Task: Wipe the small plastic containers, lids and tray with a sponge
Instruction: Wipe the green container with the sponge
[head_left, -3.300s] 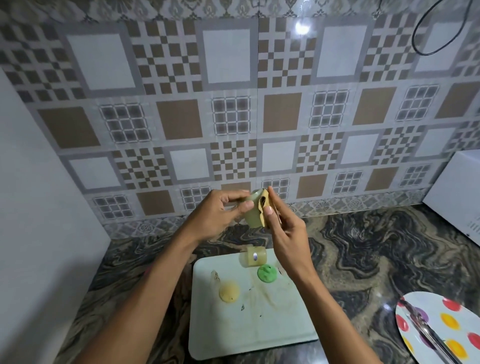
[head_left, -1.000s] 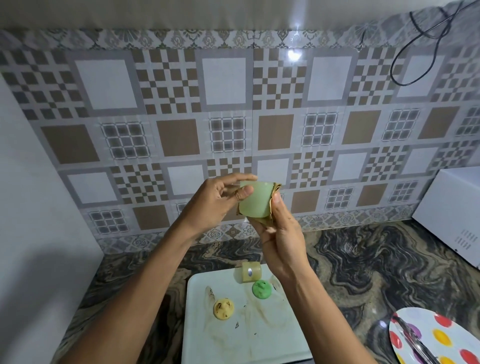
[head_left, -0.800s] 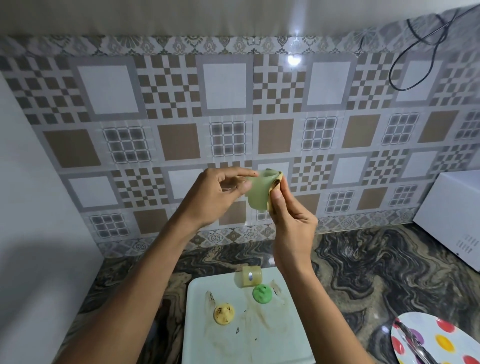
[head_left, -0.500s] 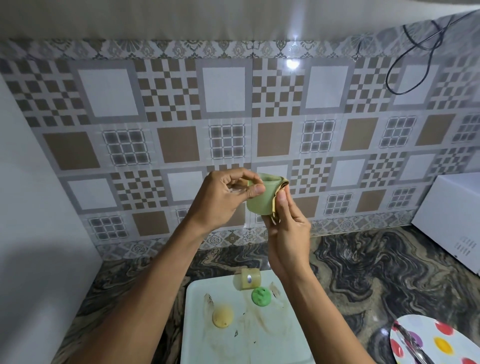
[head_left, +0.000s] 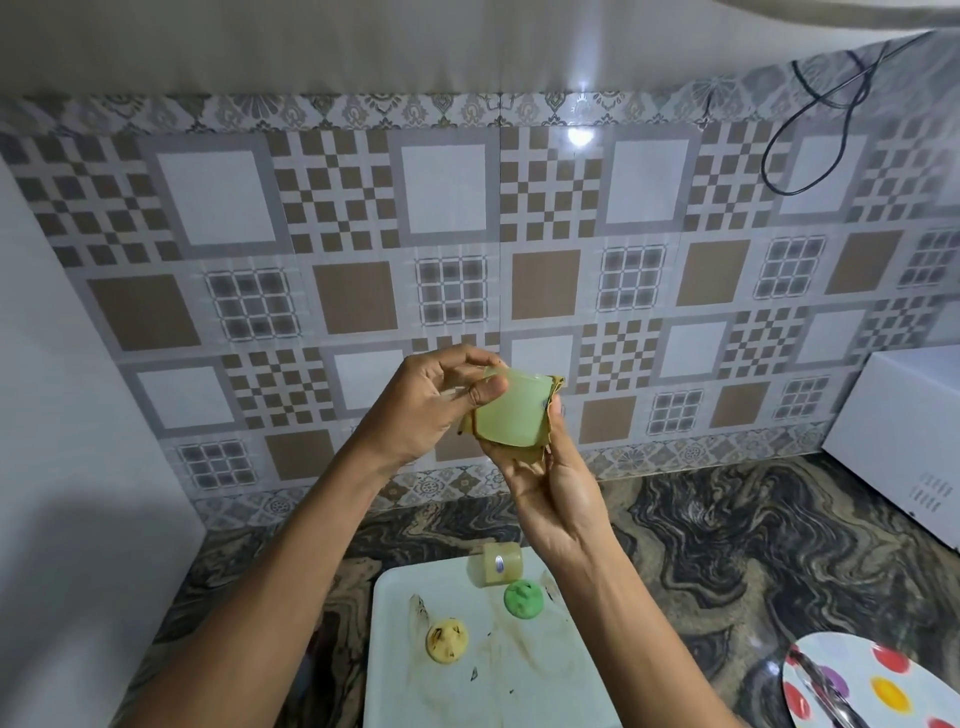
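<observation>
My left hand (head_left: 426, 405) pinches the rim of a small pale green container (head_left: 511, 410), held up in front of the tiled wall. My right hand (head_left: 550, 488) cups a thin yellow-brown sponge (head_left: 524, 451) around the container's base and right side. Below, on the stained white tray (head_left: 524, 686), a second pale yellow container (head_left: 501, 564) lies on its side at the far edge. A green lid (head_left: 523, 598) and a yellow lid (head_left: 447, 640) rest on the tray in front of it.
The tray sits on a dark marbled counter (head_left: 727, 545). A white appliance (head_left: 904, 436) stands at the right by the wall. A polka-dot plate (head_left: 878, 686) with tongs lies at the lower right. A white panel (head_left: 62, 467) borders the left.
The container has turned in my hands, its side now facing me, with the sponge shifted under its base. The camera tilted up slightly from the oldest frame.
</observation>
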